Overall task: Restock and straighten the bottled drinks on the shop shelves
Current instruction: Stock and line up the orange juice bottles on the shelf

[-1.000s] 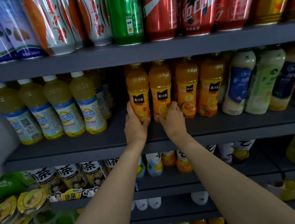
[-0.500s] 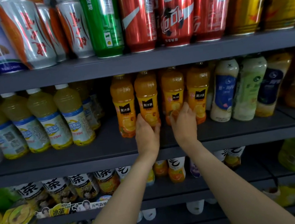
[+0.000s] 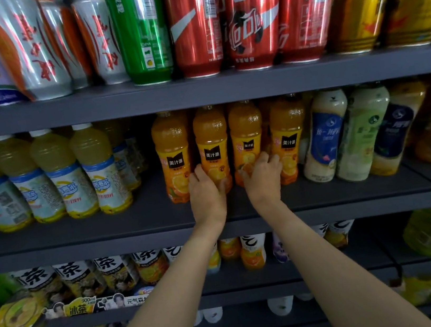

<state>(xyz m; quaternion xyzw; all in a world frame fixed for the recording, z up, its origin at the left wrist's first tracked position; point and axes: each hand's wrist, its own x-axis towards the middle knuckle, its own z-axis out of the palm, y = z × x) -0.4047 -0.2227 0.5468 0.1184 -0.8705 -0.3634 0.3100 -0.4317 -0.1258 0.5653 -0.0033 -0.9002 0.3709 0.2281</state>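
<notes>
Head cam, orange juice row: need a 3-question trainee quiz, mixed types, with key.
1. True or false: the left hand grips the second orange juice bottle from the left.
2. Which bottle does the right hand grip? A) the third orange juice bottle from the left B) a pale yellow bottle C) a red can
3. Fill in: the green can stands on the shelf ____ the orange juice row.

Key: 1 true; 2 A; 3 above
</notes>
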